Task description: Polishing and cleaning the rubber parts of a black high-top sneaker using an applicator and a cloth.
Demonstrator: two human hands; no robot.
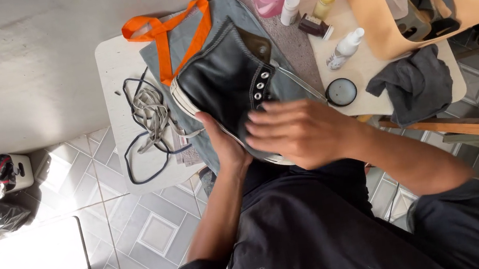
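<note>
Black leather high-top shoe [225,82], laces out, lies over the person's lap at the near edge of the low white table [113,65], resting partly on a grey bag with orange handles [171,27]. The left hand [225,146] is cupped under the sole and heel, clasping the shoe from below. The right hand [293,132] lies flat and open on the upper, fingers spread, closed on nothing; the view does not show whether a cloth lies under the palm. Judgement: the rubbing goes best with the sole braced firmly by the lower hand and even pressure from the flat palm, keeping clear of the eyelets. A dark grey cloth [417,84] hangs off the table's right edge. The pulled laces [150,113] lie beside the shoe. A small round tin [341,91] stands just right of the shoe.
</note>
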